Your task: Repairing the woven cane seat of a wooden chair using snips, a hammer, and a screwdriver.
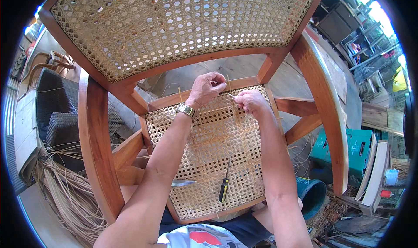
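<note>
A wooden armchair with a woven cane seat (209,148) stands in front of me. My left hand (208,89), a metal watch on its wrist, is at the seat's back rail (244,82). Its fingers are curled into a pinch; what they hold, if anything, is hidden. Just right of it, above the weave, my right hand (252,102) pinches the pale end of a thin cane strand (233,96). Thin pegs stand up from the rail on both sides of my left hand. A screwdriver (224,187) with a yellow and black handle lies on the seat. A blade (183,183) shows beside my left forearm.
The cane backrest (187,21) rises beyond my hands, between the left armrest (96,152) and right armrest (322,104). Loose cane strands (69,191) pile up at left near dark wicker (65,95). Green crates (355,150) and a teal bucket (311,196) stand at right.
</note>
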Action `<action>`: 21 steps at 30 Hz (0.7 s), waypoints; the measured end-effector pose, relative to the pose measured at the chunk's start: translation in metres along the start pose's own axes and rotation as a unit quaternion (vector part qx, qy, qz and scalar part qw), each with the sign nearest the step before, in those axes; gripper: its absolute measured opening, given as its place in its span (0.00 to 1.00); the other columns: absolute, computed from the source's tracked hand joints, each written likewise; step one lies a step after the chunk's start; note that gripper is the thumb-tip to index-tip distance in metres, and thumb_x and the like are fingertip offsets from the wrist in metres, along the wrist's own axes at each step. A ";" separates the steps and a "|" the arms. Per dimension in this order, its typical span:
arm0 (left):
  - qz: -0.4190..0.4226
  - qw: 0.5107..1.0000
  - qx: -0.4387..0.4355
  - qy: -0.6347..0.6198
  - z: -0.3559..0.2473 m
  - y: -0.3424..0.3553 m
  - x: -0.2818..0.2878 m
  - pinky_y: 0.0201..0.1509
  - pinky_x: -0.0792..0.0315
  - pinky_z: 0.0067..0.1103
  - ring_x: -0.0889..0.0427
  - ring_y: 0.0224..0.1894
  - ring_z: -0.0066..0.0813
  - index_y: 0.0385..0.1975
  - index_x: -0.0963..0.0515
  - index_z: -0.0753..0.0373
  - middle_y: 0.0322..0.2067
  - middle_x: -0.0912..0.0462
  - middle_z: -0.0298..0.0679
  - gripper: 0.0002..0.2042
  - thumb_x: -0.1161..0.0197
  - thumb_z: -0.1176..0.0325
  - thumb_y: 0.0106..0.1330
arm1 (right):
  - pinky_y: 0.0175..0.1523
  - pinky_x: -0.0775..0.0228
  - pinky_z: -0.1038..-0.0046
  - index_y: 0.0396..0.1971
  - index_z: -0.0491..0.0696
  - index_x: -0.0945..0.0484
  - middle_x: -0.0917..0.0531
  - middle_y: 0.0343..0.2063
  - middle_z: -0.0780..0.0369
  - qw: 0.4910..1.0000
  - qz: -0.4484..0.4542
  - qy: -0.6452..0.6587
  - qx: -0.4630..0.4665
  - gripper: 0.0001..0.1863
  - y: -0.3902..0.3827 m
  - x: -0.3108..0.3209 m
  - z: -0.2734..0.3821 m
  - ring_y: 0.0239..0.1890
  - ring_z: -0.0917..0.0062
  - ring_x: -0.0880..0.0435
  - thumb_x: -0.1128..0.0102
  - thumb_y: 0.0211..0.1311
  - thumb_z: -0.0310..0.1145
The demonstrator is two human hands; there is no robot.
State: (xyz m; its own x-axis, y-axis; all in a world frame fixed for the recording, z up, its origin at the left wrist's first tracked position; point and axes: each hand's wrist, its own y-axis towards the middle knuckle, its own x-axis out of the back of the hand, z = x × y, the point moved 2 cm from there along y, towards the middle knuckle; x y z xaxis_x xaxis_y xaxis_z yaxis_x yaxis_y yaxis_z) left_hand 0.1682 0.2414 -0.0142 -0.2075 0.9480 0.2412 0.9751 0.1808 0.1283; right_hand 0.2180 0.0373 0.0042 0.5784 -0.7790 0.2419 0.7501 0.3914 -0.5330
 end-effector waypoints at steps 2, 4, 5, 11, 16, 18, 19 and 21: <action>0.006 1.000 0.001 -0.006 0.001 0.001 0.001 0.44 0.20 0.20 0.15 0.36 0.19 0.37 0.14 0.62 0.33 0.12 0.34 0.08 0.29 0.67 0.62 | 0.21 0.41 0.78 0.27 0.46 0.17 0.22 0.18 0.68 1.000 0.001 -0.014 -0.002 0.07 0.002 -0.001 0.001 0.16 0.85 0.30 0.29 0.56 0.32; 0.018 1.000 0.007 -0.001 0.001 0.001 0.000 0.45 0.20 0.20 0.15 0.36 0.19 0.37 0.14 0.62 0.33 0.12 0.34 0.08 0.28 0.67 0.61 | 0.21 0.42 0.77 0.24 0.45 0.17 0.22 0.17 0.67 0.998 -0.020 -0.056 0.010 0.06 0.003 -0.002 0.001 0.17 0.84 0.29 0.29 0.54 0.31; 0.018 1.000 0.007 -0.001 0.001 0.001 0.001 0.45 0.20 0.20 0.15 0.36 0.19 0.37 0.14 0.62 0.33 0.12 0.34 0.08 0.28 0.67 0.61 | 0.21 0.42 0.77 0.24 0.45 0.17 0.22 0.17 0.67 0.998 -0.020 -0.056 0.010 0.06 0.004 -0.003 0.002 0.17 0.84 0.29 0.29 0.54 0.31; 0.020 1.000 0.007 -0.001 0.002 0.000 0.001 0.45 0.20 0.20 0.15 0.36 0.20 0.36 0.14 0.62 0.35 0.12 0.35 0.08 0.27 0.68 0.60 | 0.20 0.43 0.76 0.21 0.45 0.17 0.22 0.16 0.68 0.993 -0.033 -0.110 0.040 0.06 0.003 -0.005 0.004 0.16 0.84 0.29 0.29 0.53 0.30; 0.028 0.998 -0.051 0.019 0.001 0.000 0.004 0.45 0.20 0.20 0.16 0.37 0.20 0.34 0.13 0.62 0.37 0.13 0.33 0.07 0.27 0.68 0.59 | 0.20 0.43 0.76 0.21 0.46 0.17 0.23 0.15 0.68 1.000 0.005 0.006 -0.007 0.08 0.003 -0.004 0.005 0.15 0.85 0.31 0.28 0.56 0.30; 0.035 0.997 -0.050 0.041 -0.004 0.000 0.001 0.46 0.21 0.19 0.16 0.38 0.19 0.34 0.13 0.63 0.39 0.12 0.33 0.06 0.28 0.69 0.59 | 0.20 0.43 0.76 0.21 0.46 0.17 0.23 0.15 0.68 1.000 0.000 -0.010 -0.012 0.08 0.004 -0.001 0.003 0.15 0.85 0.31 0.28 0.56 0.31; 0.040 0.996 -0.051 0.065 -0.006 0.000 0.000 0.48 0.21 0.18 0.16 0.40 0.18 0.34 0.13 0.63 0.41 0.12 0.32 0.06 0.28 0.70 0.60 | 0.20 0.43 0.77 0.21 0.46 0.17 0.22 0.15 0.68 1.000 -0.004 -0.025 -0.015 0.09 0.005 0.000 0.002 0.15 0.85 0.31 0.28 0.57 0.31; 0.034 0.995 -0.060 0.077 -0.004 -0.001 0.003 0.48 0.21 0.18 0.15 0.40 0.19 0.34 0.13 0.63 0.42 0.12 0.33 0.06 0.28 0.70 0.59 | 0.21 0.43 0.77 0.21 0.46 0.17 0.22 0.15 0.67 0.995 -0.017 -0.094 -0.002 0.09 0.002 -0.008 0.009 0.15 0.85 0.30 0.28 0.57 0.32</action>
State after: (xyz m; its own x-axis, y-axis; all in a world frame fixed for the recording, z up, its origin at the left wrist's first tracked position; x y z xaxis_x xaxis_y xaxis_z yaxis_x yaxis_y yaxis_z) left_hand 0.1658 0.2429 -0.0094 -0.1595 0.9039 0.3969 0.9730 0.0760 0.2180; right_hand 0.2183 0.0486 0.0085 0.6028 -0.6861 0.4072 0.7694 0.3648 -0.5244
